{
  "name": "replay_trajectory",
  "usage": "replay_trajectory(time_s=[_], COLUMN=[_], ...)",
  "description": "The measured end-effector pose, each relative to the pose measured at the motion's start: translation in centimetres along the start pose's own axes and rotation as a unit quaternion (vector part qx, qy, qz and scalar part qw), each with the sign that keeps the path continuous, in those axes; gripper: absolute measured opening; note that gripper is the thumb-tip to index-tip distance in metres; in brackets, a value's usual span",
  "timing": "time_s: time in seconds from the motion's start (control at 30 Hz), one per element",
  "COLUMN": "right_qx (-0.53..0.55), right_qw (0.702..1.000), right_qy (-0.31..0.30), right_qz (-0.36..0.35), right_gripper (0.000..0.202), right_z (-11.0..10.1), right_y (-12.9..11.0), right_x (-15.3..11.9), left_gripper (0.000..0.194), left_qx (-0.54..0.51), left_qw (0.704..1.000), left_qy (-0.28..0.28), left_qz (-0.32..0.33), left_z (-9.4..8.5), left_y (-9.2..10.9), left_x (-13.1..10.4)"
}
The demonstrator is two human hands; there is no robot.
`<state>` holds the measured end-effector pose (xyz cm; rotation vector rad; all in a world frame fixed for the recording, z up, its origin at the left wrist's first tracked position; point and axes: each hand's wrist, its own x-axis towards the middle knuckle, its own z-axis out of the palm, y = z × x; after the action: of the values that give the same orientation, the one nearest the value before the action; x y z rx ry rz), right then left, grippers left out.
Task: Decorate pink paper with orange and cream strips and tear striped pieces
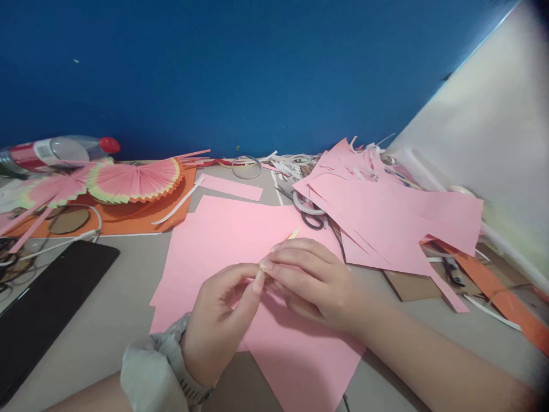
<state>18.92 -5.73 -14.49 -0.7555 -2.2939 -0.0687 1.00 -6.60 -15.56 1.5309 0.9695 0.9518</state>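
2 hands (225, 317) (319, 281), curled, pinching pale strip (294, 233)

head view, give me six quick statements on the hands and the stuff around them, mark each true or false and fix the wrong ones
1. The left hand pinches a pale piece. True.
2. The right hand holds the bottle. False: the bottle lies on its side at the far left.
3. The phone lies left of both hands. True.
4. The scrunchie is on the right wrist. False: it is on the left one.
5. The wall straight ahead is orange. False: it is blue.
6. The pleated fan lies over orange paper. True.
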Motion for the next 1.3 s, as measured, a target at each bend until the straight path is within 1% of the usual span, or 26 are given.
replay_trajectory(time_s=[0.27, 0.47, 0.67, 0.77, 0.83, 0.9, 0.97, 1.13, 1.3], right_qx=[-0.03, -0.024, -0.001, 0.031, 0.064, 0.093, 0.104, 0.075, 0.04], right_qw=[0.999, 1.0, 1.0, 0.999, 0.997, 0.993, 0.992, 0.995, 0.999], right_qy=[0.012, 0.013, 0.004, 0.009, 0.013, 0.015, 0.018, 0.023, 0.025], right_qz=[-0.006, -0.016, -0.008, 0.008, 0.036, 0.064, 0.075, 0.054, 0.022], right_gripper=[0.02, 0.022, 0.019, 0.021, 0.022, 0.021, 0.021, 0.021, 0.015], right_z=[-0.1, 0.02, -0.18, -0.04, 0.16, 0.36, 0.49, 0.43, 0.15], right_y=[-0.07, 0.13, -0.03, -0.19, -0.29, -0.33, -0.31, -0.08, -0.06], right_x=[0.12, 0.01, 0.22, 0.27, 0.24, 0.15, 0.04, -0.01, 0.23], left_gripper=[0.02, 0.019, 0.016, 0.017, 0.017, 0.018, 0.018, 0.019, 0.02], left_qx=[0.012, -0.021, -0.032, -0.049, -0.054, -0.052, -0.041, 0.007, 0.015], left_qw=[1.0, 1.0, 0.999, 0.999, 0.998, 0.998, 0.999, 1.0, 1.0], left_qy=[-0.009, -0.02, -0.01, -0.013, -0.018, -0.022, -0.024, -0.014, -0.014], left_qz=[0.001, -0.003, 0.002, -0.002, -0.006, -0.008, -0.006, -0.001, 0.0], left_z=[-0.2, -0.07, -0.05, -0.03, 0.0, 0.02, 0.05, 0.02, -0.07], left_y=[-0.14, -0.12, 0.03, 0.12, 0.18, 0.23, 0.24, 0.11, -0.01], left_x=[0.09, 0.1, 0.25, 0.23, 0.19, 0.15, 0.1, -0.02, 0.01])
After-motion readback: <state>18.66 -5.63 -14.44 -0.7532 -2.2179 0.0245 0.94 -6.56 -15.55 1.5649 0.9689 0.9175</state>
